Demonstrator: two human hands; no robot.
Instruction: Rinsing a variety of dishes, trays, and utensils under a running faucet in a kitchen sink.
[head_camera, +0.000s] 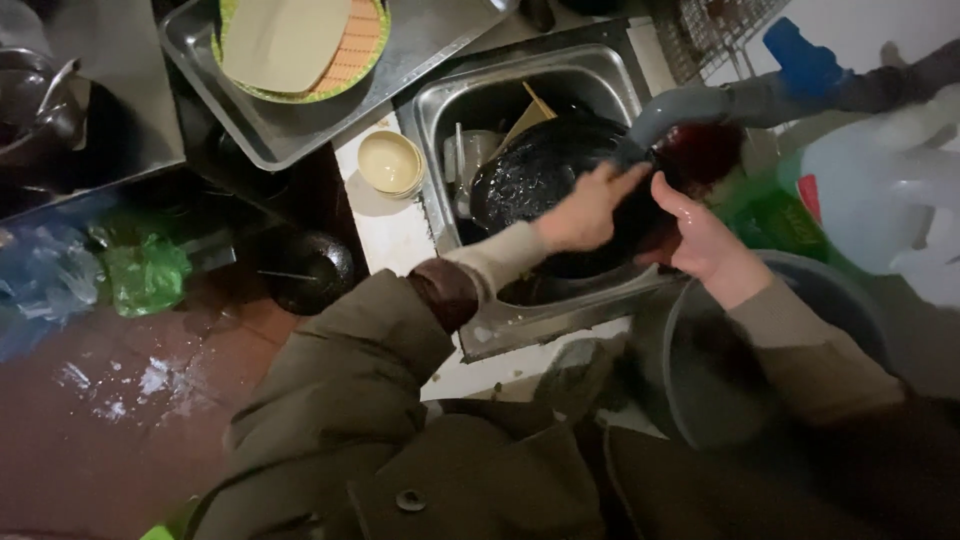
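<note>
A black pan (535, 175) lies tilted in the steel sink (432, 110). My left hand (585, 210) reaches over the pan's right rim, fingers together, pressing on it just under the grey tap spout (675, 105). My right hand (700, 240) is wet and open beside a dark red round object (700, 150) under the spout; whether it grips anything is unclear. A metal cup (470, 155) and a flat wooden utensil (535, 105) stand in the sink behind the pan.
A small cream bowl (390, 162) sits on the counter left of the sink. A steel tray (300, 130) holds a beige plate (285, 40). A grey bucket (810, 290) and large clear water jug (880, 180) stand at right. Wet red floor (120, 400) at left.
</note>
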